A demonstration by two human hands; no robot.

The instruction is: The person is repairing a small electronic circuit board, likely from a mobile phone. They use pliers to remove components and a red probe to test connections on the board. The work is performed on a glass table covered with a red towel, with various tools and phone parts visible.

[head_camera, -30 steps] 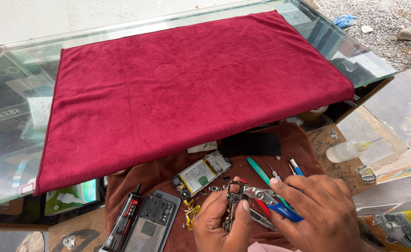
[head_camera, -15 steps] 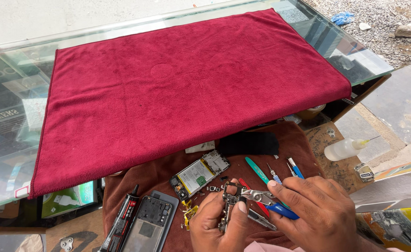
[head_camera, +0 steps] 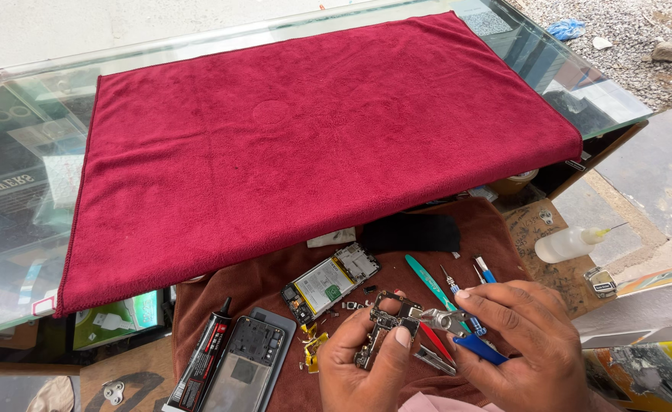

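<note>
Left hand [head_camera: 366,366] curls palm-up, thumb and fingers pinching a dark phone frame piece [head_camera: 385,332]. Right hand [head_camera: 523,347] arches over, fingertips gripping a small metal part [head_camera: 443,320] (touching the frame's upper edge). Opened phone [head_camera: 330,281] lies just beyond the left fingers.

A: Left hand [head_camera: 366,365] position?
B: Lower centre of the frame, back of the hand toward the camera. Fingers curled inward, thumb laid across the top, nail up. Closed in a grip.
A: Right hand [head_camera: 523,351]?
B: Lower right, just beside the left. Fingers bent, thumb and forefinger pinched together, tips pointing left toward the other hand.
A: Wrists, arms?
B: Cut off by the bottom edge; cannot tell.
</note>
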